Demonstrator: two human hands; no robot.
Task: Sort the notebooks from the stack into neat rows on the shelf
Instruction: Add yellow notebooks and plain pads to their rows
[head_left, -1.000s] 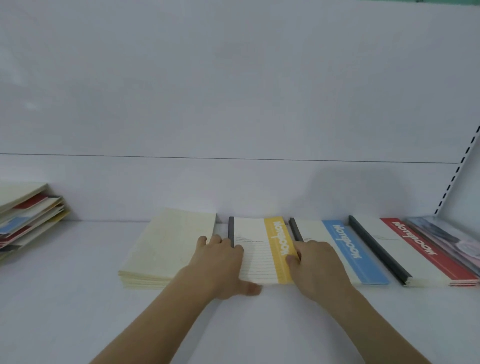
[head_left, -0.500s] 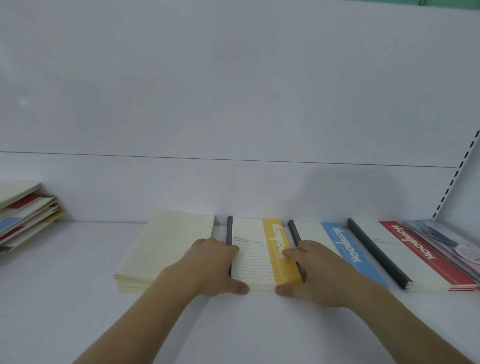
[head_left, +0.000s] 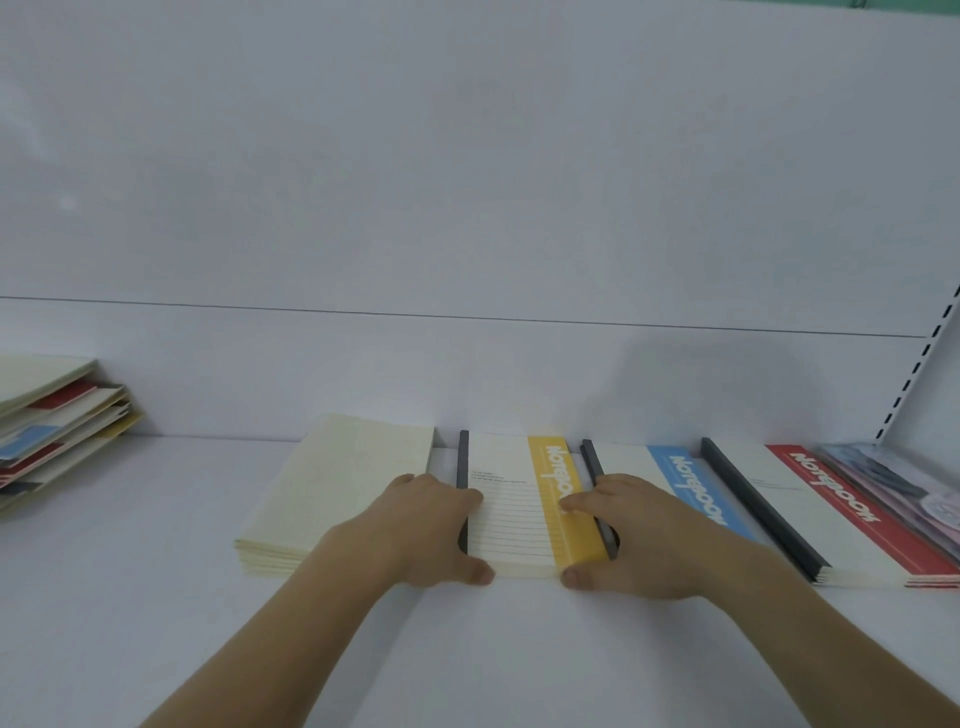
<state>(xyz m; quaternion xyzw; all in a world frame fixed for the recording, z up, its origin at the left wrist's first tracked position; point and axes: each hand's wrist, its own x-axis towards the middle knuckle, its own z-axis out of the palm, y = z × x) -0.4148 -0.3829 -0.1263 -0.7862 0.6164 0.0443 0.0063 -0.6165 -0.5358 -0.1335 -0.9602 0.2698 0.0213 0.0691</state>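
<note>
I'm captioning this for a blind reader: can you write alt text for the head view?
Two hands, left hand and right hand, hold the sides of a yellow notebook in a row on a white shelf. A messy stack lies far left.

views: I have one, head-worn | facing: forward and slightly down at the white shelf (head_left: 156, 597) and its back panel (head_left: 467, 182) | range: close, I see both forearms entering from the bottom edge | overlap: none, single view

"Notebook" on the yellow-band notebook (head_left: 563, 499), blue-band notebook (head_left: 696, 491) and red-band notebook (head_left: 836, 488).
</note>
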